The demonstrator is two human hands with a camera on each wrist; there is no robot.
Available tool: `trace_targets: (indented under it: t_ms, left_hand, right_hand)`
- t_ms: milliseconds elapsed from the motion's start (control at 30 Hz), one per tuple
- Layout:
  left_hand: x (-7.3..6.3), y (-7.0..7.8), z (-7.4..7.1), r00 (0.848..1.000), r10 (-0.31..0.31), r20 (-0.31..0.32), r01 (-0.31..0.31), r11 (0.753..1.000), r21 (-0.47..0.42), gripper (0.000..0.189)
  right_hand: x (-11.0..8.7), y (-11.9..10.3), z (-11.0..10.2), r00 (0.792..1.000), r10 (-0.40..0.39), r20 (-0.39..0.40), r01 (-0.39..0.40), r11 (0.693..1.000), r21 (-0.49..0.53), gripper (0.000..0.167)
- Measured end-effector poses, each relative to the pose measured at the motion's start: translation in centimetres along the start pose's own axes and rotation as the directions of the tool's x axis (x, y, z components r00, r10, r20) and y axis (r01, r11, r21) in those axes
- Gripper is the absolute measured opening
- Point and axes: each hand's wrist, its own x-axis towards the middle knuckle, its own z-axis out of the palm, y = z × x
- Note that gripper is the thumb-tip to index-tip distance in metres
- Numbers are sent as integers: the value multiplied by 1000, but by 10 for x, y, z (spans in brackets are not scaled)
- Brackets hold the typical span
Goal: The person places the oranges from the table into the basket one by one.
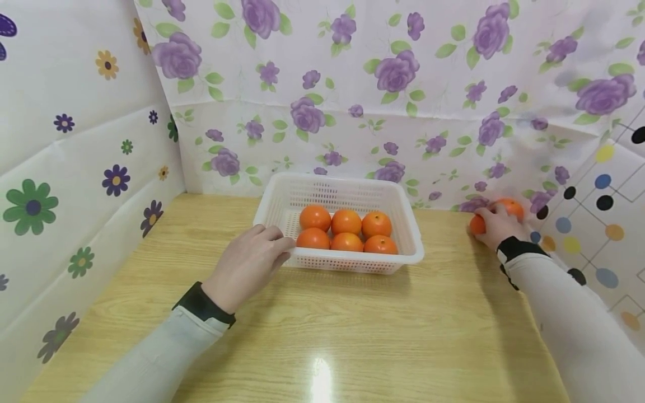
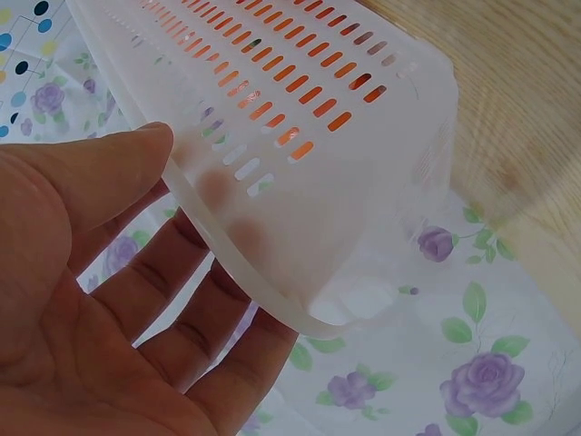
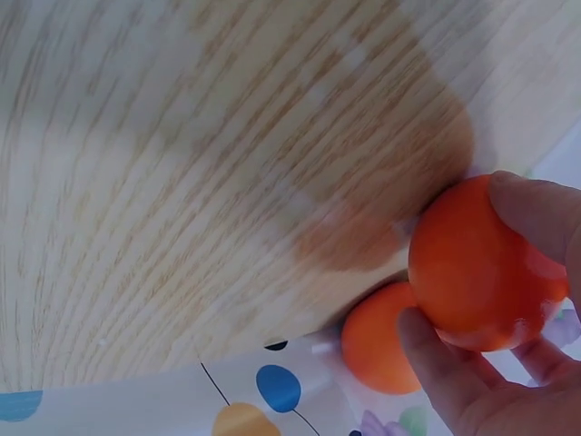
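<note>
A white perforated plastic basket (image 1: 353, 261) sits on the table with several oranges (image 1: 346, 223) in two rows inside. My left hand (image 1: 252, 260) grips its near left corner; in the left wrist view the thumb (image 2: 136, 154) lies outside the rim and the fingers reach over to the inside. At the far right corner of the table, my right hand (image 1: 499, 226) holds an orange (image 3: 481, 263) between thumb and fingers. A second orange (image 3: 377, 341) lies right beside it against the patterned cover, partly hidden behind the held one and a finger.
Flower-printed sheeting (image 1: 312, 140) stands along the table's back edge. A sheet with daisies (image 1: 116, 179) closes off the left side, and one with coloured dots (image 1: 604, 224) the right. The wooden table (image 1: 353, 324) stretches out in front of the basket.
</note>
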Motion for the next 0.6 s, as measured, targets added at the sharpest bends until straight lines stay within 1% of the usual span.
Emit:
trace_targets:
  t_ms: [100, 267, 333, 433, 500, 600]
  left_hand:
    - [0, 0, 1, 1000, 1, -5, -1, 1000, -2, 22]
    - [0, 0, 2, 1000, 2, -11, -2, 1000, -12, 22]
    - [0, 0, 1, 1000, 2, -11, -2, 1000, -13, 22]
    - [1, 0, -1, 1000, -1, -9, 0, 1000, -15, 22]
    - [1, 0, -1, 1000, -5, -2, 5, 1000, -16, 22]
    - [0, 0, -1, 1000, -9, 4, 9, 1000, -18, 20]
  right_hand:
    - [-3, -3, -2, 1000, -4, -9, 4, 1000, 2, 61]
    - [-18, -17, -15, 1000, -2, 2, 2, 1000, 19, 61]
    - [-22, -23, -20, 1000, -1, -8, 1, 1000, 26, 61]
    - [-26, -30, -24, 999, -18, -37, 19, 999, 46, 60]
    - [-26, -32, -24, 998, -32, -54, 35, 998, 58, 59]
    - [-21, -27, -19, 994, -72, -85, 78, 994, 71, 61]
